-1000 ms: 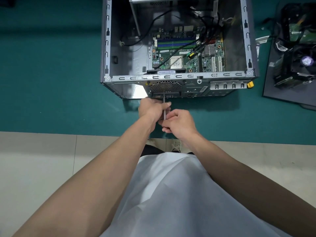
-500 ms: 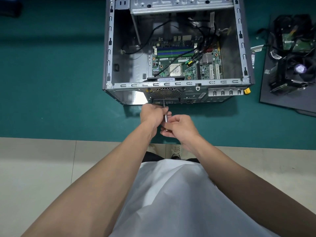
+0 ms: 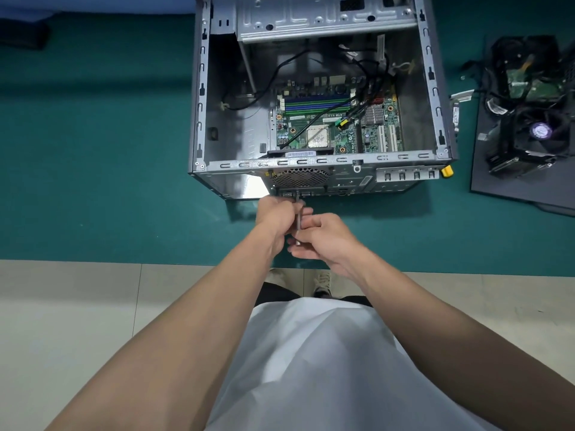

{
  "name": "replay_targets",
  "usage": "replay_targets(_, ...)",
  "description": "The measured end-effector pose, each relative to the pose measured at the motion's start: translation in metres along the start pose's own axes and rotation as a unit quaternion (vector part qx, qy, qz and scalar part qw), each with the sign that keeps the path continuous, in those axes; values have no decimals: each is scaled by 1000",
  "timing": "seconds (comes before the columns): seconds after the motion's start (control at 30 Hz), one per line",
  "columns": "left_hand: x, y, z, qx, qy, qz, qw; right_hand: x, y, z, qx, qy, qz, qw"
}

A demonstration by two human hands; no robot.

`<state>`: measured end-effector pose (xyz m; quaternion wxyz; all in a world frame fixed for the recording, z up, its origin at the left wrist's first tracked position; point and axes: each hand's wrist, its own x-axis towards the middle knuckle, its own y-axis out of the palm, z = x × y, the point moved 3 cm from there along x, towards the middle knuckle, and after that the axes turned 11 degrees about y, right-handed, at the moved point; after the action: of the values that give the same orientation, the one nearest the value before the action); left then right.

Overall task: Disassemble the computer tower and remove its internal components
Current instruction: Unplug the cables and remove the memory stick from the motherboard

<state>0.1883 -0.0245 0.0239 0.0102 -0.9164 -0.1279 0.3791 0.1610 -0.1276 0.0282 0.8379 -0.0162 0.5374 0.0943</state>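
The computer tower [image 3: 217, 165] lies on its side on the green mat [image 3: 93, 150], open side up. Its back panel faces the person and its long axis seems to run straight away from them, past the top edge of the view. It is a stiff sheet-metal box, probably heavy enough to stay put under pushing. The stamped edges look sharp, so the folded rails along the open side are the safest place to take hold. The circuit board [image 3: 326, 126] on the tower's floor looks fragile and is best lifted by its edges once the loose black cables crossing it are unplugged. At the tower's back, just below the round fan grille [image 3: 300, 177], a screwdriver [image 3: 298, 213] points into the panel, its shaft in line with the tower's length. The left hand [image 3: 277, 216] is curled round the shaft close to the tip, steadying it. The right hand [image 3: 323, 236] is closed round the near end, hiding the handle. To the right of the tower, well apart, parts already taken out [image 3: 529, 119] sit heaped on a dark panel.
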Motion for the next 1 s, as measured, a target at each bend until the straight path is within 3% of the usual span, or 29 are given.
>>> replay_targets(0.1, 0, -1, 1, -6, 2, 22, 1000, 0, -1, 4, 2, -11, -3, 1000)
replay_targets(0.27, 2, -4, -1, 66, 26, -43, 997, 4, -2, 0, -73, -34, -103, 991)
replay_targets(0.43, 0, 0, 0, 14, 15, -12, 1000, 6, -2, 1, -60, -31, -23, 997)
replay_targets(0.53, -2, 1, 3, -10, 11, -3, 1000, 4, -3, 2, -49, -35, -15, 998)
replay_targets(0.73, 0, -1, 0, 83, 34, -65, 994, 7, -3, 0, -81, -48, -110, 989)
replay_targets(0.83, 1, 1, -1, 77, 24, -81, 993, 7, -1, -2, -41, -28, -63, 997)
replay_targets(1.0, 0, 6, 1, 3, 3, -10, 1000, 4, 0, 1, 21, -25, 20, 999)
